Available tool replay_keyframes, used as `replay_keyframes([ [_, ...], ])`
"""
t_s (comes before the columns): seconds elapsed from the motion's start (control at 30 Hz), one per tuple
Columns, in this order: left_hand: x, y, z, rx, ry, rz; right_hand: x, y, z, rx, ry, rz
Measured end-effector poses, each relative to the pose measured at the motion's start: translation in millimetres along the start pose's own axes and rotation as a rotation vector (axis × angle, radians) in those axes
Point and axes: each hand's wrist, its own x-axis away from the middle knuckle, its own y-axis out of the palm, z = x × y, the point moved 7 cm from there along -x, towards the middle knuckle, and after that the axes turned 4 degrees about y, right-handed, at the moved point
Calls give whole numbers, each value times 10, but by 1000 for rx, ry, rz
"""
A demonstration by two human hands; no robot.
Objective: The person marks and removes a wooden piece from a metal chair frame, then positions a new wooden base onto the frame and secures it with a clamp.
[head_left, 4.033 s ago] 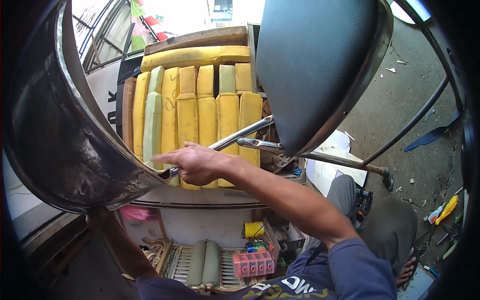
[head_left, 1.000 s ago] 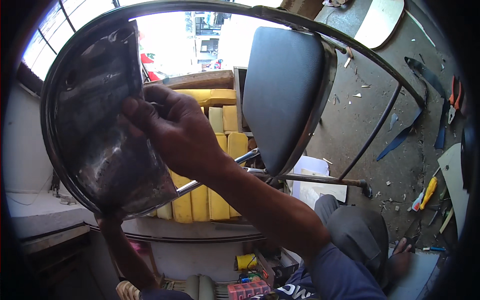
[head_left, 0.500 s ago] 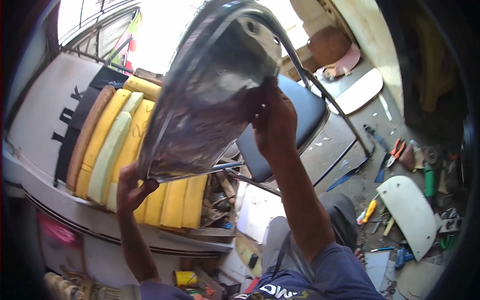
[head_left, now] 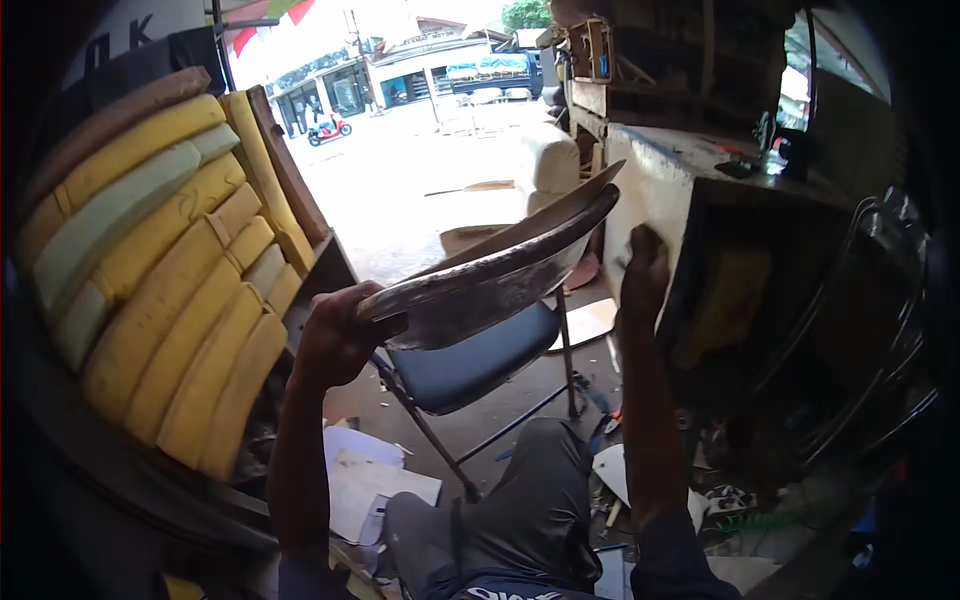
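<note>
A folding chair with a dark padded seat (head_left: pixel 465 360) stands before me, its metal frame tilted and its curved metal backrest (head_left: pixel 490 290) nearest me, scuffed and shiny. My left hand (head_left: pixel 340 335) grips the left end of the backrest, fingers wrapped round its edge. My right hand (head_left: pixel 645 265) is raised just right of the backrest, apart from it, with loosely bent fingers and nothing visible in them. My legs (head_left: pixel 530 490) are below the chair.
Yellow and pale-green foam pieces (head_left: pixel 190 320) are stacked on the left. A white counter (head_left: pixel 645 190) with a dark recess and a chrome frame (head_left: pixel 870 300) are on the right. Boards (head_left: pixel 370 470) and scraps lie on the floor. A street with a red scooter (head_left: pixel 328 132) is beyond.
My view has swung up toward the street. The backrest, earlier upright in both hands, now lies tilted nearly level. My right hand has let go of it; my left still grips it.
</note>
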Motion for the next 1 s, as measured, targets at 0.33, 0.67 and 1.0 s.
replay_keyframes([
  [0.33, 125, -19, -118, 58, 84, 170, -1188, 824, -333, 166, -19, -656],
  [0.67, 698, 139, 370, 13, 265, 822, -558, -44, -710, 202, -742, -563],
  [1.0, 1373, -185, 152, 384, 514, 619, 1491, -1803, -1042, -22, -1040, -377],
])
